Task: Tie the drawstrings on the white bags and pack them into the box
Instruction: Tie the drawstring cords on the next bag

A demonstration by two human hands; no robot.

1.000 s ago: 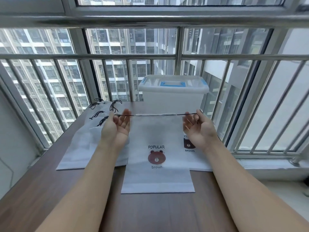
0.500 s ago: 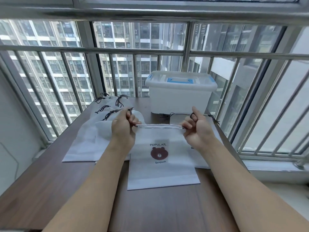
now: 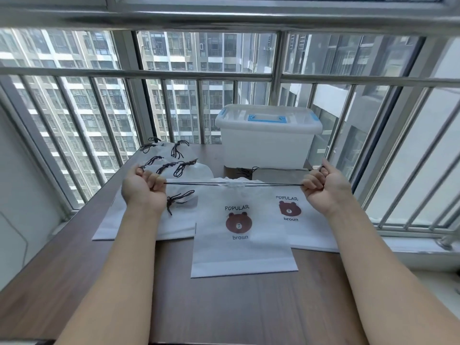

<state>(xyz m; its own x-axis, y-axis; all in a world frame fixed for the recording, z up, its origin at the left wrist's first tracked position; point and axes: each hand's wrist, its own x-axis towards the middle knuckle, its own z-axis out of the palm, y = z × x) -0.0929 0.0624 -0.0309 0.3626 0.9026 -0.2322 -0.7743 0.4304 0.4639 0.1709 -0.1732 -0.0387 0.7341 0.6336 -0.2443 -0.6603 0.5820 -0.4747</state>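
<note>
The desk point(image 3: 74, 282), a dark wood-grain surface, is carrying everything in view and is running up to a barred window point(image 3: 174, 75) along its far edge. The box point(image 3: 267, 138), white translucent plastic with a blue handle and blue clips, is sitting closed at the far edge, right of centre.

A pile of white bags point(image 3: 159, 175) with knotted dark cords is lying along the left edge, reaching toward the far left corner. A second bag point(image 3: 306, 220) printed with a brown bear is lying flat toward the right edge, partly covered by the central bag.

The central bag point(image 3: 241, 245), also bearing the bear print, is lying flat at the middle of the desk, its bottom hem pointing at the near edge. Its mouth is gathering into a tight bunch at the top centre.

The drawstring point(image 3: 194, 183) is stretching taut in a nearly level line out of both sides of the gathered mouth.

The left hand point(image 3: 143, 186) is clenching around the left end of the drawstring, above the pile. The right hand point(image 3: 323, 186) is clenching around the right end, above the second bag.
</note>
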